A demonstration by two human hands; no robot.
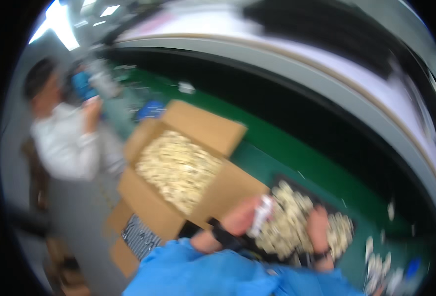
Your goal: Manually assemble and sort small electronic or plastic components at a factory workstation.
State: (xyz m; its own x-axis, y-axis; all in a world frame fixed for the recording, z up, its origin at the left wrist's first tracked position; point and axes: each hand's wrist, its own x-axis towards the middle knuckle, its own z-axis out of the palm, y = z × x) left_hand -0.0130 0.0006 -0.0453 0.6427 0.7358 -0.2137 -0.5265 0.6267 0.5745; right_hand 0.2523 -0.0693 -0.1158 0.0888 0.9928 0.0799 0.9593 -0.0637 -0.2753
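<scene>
My left hand (241,217) is closed around a whitish oblong piece (261,216) with darker marks, too blurred to name. It is at the left edge of a heap of small cream-coloured pieces (284,229), which lies on a dark tray (304,186). My right hand (318,223) reaches into the right part of that heap. Motion smears its fingers, so whether it grips a piece does not show. To the left of my hands stands an open cardboard box (237,190), its flaps spread, filled with many similar cream pieces (178,170).
A second carton (124,254) with grey striped contents (140,238) is below the large box. More pale pieces (376,266) and a blue item (413,267) lie at the right on the green bench (262,160). A person in white (67,138) is at the left. A shelf edge (297,56) spans above.
</scene>
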